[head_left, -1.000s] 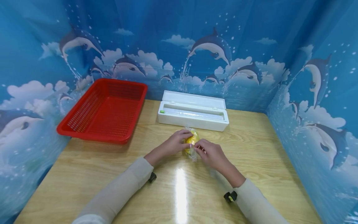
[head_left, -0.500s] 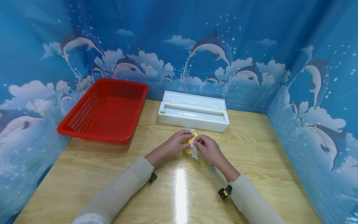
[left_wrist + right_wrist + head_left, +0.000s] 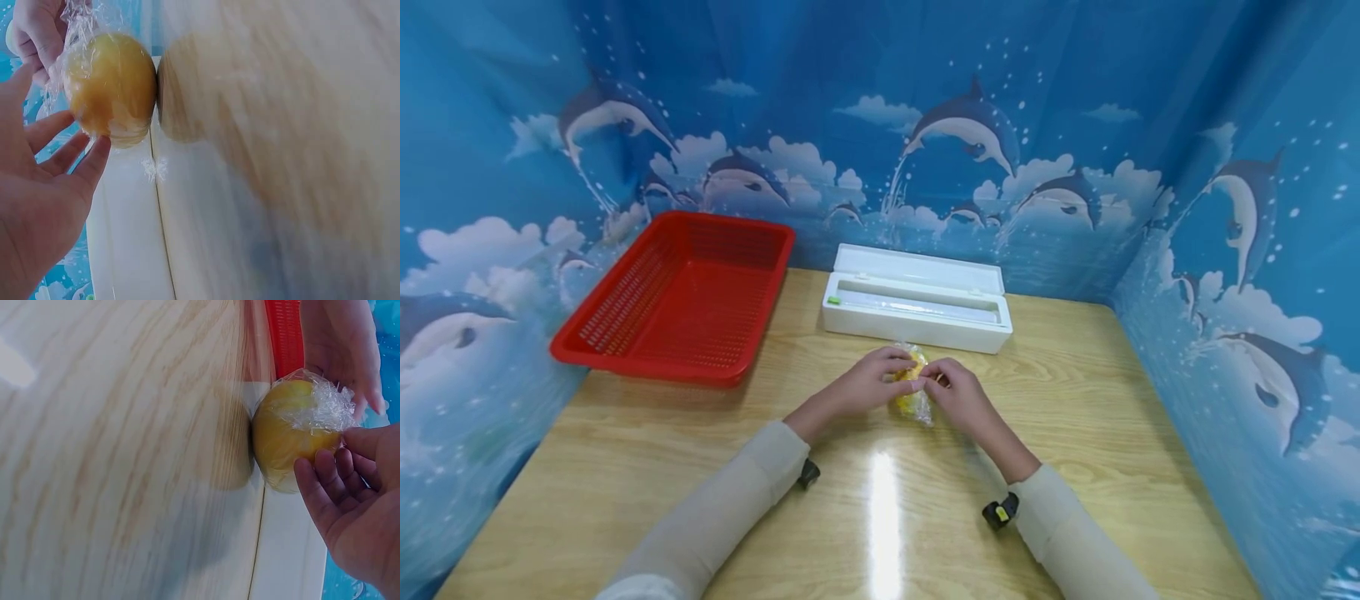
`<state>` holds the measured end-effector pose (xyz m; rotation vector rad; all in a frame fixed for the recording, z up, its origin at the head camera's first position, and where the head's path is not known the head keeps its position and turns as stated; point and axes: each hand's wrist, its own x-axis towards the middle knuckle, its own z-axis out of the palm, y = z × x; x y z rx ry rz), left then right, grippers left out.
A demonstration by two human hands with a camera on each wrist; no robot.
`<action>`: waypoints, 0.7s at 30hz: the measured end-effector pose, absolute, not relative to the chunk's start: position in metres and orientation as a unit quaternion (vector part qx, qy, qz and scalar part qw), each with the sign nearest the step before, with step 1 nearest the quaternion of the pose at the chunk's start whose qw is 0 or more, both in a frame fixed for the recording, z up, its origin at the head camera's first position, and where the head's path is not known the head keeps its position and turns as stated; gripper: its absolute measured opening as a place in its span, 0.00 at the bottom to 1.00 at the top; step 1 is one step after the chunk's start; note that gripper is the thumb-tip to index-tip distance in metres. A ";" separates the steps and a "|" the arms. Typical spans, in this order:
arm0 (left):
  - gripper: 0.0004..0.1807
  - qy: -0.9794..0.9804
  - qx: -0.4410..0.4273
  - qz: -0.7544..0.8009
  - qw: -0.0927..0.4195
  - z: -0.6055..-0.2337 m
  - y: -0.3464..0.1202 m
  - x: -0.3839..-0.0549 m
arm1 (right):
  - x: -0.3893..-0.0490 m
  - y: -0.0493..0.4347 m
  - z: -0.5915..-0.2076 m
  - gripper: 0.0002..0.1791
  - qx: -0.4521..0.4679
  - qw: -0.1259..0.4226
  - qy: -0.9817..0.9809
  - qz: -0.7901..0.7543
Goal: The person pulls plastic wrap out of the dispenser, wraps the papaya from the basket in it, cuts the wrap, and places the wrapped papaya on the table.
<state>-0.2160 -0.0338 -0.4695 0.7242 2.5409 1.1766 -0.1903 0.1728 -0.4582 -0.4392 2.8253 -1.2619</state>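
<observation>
Where the fruit sits: since both hands crowd it, it's easiest to spot up close, a round yellow fruit [image 3: 281, 440] resting on the table [image 3: 805, 550], just in front of the white box [image 3: 917, 330]; can't tell if its wrap touches the box.
Left hand: the left hand [image 3: 874, 382] has its fingers loosely spread, tips against the fruit's side.
Right hand: the right hand [image 3: 958, 397] looks to be pinching a bit of the plastic wrap [image 3: 334, 407] between thumb and fingers.
Fruit feel: probably light to middling, fairly firm, could roll or bruise if squeezed hard, I'd guess.
Wrap feel: thin, crinkly, bunched on one side; likely slippery over the fruit, clingy on itself, easy to tear.
Best hold: I'd cup the fruit's sides and only pinch the wrap where it bunches.
Box edge: front wall is right behind the fruit, lid [image 3: 917, 265] tipped up at the back, so pushing away is tight.
Basket: red basket [image 3: 647, 367] stands well off to the left.
Elbow room: wood runs toward the person, and rightward to the dolphin curtain [image 3: 880, 75].
</observation>
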 end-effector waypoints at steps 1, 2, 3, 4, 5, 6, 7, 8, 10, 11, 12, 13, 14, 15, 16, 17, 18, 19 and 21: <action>0.34 0.870 0.249 0.407 0.124 -0.470 -0.033 -0.216 | -0.190 0.173 -0.458 0.05 -0.138 0.010 0.903 -0.406; 0.34 0.870 0.248 0.410 0.122 -0.471 -0.033 -0.217 | -0.191 0.174 -0.458 0.05 -0.135 0.013 0.903 -0.407; 0.33 0.869 0.245 0.413 0.120 -0.472 -0.032 -0.217 | -0.191 0.174 -0.458 0.05 -0.136 0.014 0.902 -0.409; 0.32 0.869 0.244 0.415 0.116 -0.473 -0.032 -0.218 | -0.191 0.174 -0.458 0.05 -0.136 0.014 0.900 -0.413; 0.31 0.868 0.242 0.419 0.113 -0.474 -0.032 -0.219 | -0.191 0.175 -0.458 0.05 -0.139 0.014 0.899 -0.415; 0.30 0.867 0.240 0.422 0.111 -0.475 -0.032 -0.220 | -0.192 0.175 -0.458 0.06 -0.144 0.014 0.897 -0.419; 0.29 0.867 0.237 0.425 0.108 -0.475 -0.032 -0.220 | -0.192 0.176 -0.457 0.06 -0.153 0.012 0.895 -0.419; 0.29 0.866 0.236 0.428 0.107 -0.475 -0.032 -0.220 | -0.192 0.177 -0.457 0.07 -0.162 0.012 0.893 -0.419; 0.28 0.864 0.237 0.431 0.108 -0.475 -0.032 -0.221 | -0.192 0.179 -0.456 0.10 -0.181 0.020 0.890 -0.418; 0.28 0.863 0.237 0.432 0.109 -0.475 -0.032 -0.221 | -0.192 0.181 -0.456 0.13 -0.194 0.029 0.888 -0.415; 0.28 0.863 0.238 0.432 0.110 -0.474 -0.032 -0.221 | -0.192 0.183 -0.456 0.16 -0.208 0.040 0.885 -0.414; 0.28 0.864 0.237 0.431 0.112 -0.474 -0.031 -0.221 | -0.192 0.186 -0.455 0.20 -0.220 0.055 0.883 -0.411; 0.27 0.864 0.235 0.431 0.114 -0.474 -0.031 -0.220 | -0.192 0.188 -0.455 0.24 -0.230 0.073 0.880 -0.409; 0.27 0.864 0.233 0.431 0.116 -0.474 -0.032 -0.220 | -0.191 0.190 -0.455 0.29 -0.241 0.089 0.878 -0.405; 0.26 0.865 0.231 0.430 0.118 -0.473 -0.032 -0.220 | -0.191 0.192 -0.454 0.32 -0.251 0.104 0.875 -0.400; 0.26 0.864 0.229 0.431 0.119 -0.473 -0.032 -0.220 | -0.190 0.194 -0.454 0.35 -0.260 0.118 0.873 -0.395; 0.26 0.864 0.228 0.432 0.121 -0.473 -0.033 -0.220 | -0.189 0.194 -0.453 0.38 -0.264 0.131 0.872 -0.390; 0.26 0.863 0.227 0.434 0.123 -0.472 -0.033 -0.220 | -0.189 0.195 -0.453 0.40 -0.267 0.141 0.873 -0.384; 0.25 0.861 0.227 0.437 0.124 -0.472 -0.034 -0.219 | -0.187 0.196 -0.453 0.43 -0.280 0.149 0.875 -0.365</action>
